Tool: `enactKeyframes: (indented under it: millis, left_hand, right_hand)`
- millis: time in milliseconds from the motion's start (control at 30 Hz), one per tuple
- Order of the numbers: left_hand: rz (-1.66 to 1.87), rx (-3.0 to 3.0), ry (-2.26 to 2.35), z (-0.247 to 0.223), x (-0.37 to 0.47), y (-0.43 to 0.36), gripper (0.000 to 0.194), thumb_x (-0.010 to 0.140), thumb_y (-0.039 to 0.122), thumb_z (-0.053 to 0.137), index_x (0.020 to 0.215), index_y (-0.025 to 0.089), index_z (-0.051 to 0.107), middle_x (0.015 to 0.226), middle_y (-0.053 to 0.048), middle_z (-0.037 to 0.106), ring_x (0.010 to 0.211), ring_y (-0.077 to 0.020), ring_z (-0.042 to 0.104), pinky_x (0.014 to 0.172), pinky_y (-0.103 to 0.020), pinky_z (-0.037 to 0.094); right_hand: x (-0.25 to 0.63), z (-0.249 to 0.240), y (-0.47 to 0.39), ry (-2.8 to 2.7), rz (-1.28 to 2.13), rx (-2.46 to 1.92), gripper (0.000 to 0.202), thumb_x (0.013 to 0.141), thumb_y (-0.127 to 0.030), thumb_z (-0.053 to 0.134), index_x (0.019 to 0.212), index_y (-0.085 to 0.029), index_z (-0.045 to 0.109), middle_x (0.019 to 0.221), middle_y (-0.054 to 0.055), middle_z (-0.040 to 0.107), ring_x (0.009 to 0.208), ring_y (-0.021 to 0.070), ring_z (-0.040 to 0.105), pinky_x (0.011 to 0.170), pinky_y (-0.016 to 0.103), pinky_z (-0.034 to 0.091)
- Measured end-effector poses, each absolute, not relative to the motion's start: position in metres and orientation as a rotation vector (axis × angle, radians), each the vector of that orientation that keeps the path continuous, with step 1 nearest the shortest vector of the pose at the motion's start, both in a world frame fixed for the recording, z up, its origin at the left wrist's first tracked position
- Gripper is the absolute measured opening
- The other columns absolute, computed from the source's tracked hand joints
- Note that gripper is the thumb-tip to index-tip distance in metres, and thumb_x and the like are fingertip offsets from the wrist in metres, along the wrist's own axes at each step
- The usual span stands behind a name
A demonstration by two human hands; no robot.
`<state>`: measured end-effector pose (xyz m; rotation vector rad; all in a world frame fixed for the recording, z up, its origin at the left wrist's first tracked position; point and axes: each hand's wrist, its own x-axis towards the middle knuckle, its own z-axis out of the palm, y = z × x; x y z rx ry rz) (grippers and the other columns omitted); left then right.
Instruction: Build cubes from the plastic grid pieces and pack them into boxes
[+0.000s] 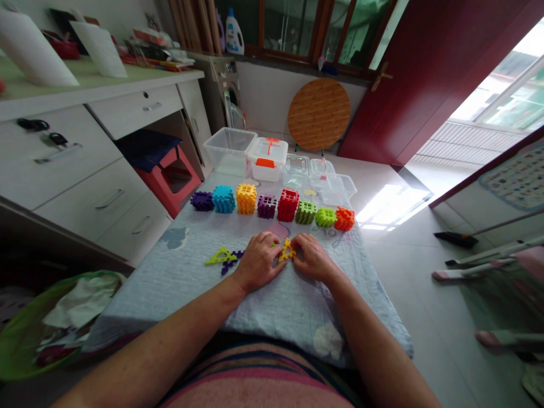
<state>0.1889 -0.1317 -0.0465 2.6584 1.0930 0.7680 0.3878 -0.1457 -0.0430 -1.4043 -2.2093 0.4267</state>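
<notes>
A yellow triangular building piece with notched edges is held between my two hands, just above the cloth. My left hand has its fingers curled round the piece's left side, and a bit of green shows by its fingertips. On the other side, my right hand pinches the triangle's right edge. Left of my left hand lie a lime-green triangular piece and a dark purple piece, partly overlapping. What my left palm covers is hidden.
Stacks of interlocking pieces stand in a row beyond my hands, including a blue stack and a red stack. Behind them are a clear bin, a lidded white box and smaller clear containers. A green basket sits at lower left.
</notes>
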Motion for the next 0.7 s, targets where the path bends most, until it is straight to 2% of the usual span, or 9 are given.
enactKeyframes:
  millis: [367, 700]
  left_hand:
    - [0.771, 2.651, 1.158, -0.045, 0.192, -0.133, 0.009, 0.081, 0.028, 0.065, 0.080, 0.019, 0.066, 0.098, -0.007, 0.062, 0.105, -0.0260, 0.050, 0.094, -0.043, 0.042]
    - [0.795, 2.736, 1.104, -0.044, 0.189, -0.132, 0.005, 0.078, 0.024, 0.066, 0.079, 0.020, 0.066, 0.096, -0.006, 0.063, 0.109, -0.0264, 0.049, 0.103, -0.045, 0.036]
  right_hand:
    - [0.392, -0.044, -0.145, -2.181, 0.529, -1.366, 0.016, 0.067, -0.010, 0.052, 0.080, -0.019, 0.049, 0.077, 0.001, 0.056, 0.075, 0.0161, 0.049, 0.071, 0.027, 0.036]
    - [0.405, -0.043, -0.142, -1.964, 0.594, -1.410, 0.030, 0.062, -0.008, 0.046, 0.090, -0.019, 0.053, 0.072, -0.003, 0.054, 0.065, 0.0122, 0.050, 0.064, 0.023, 0.038]
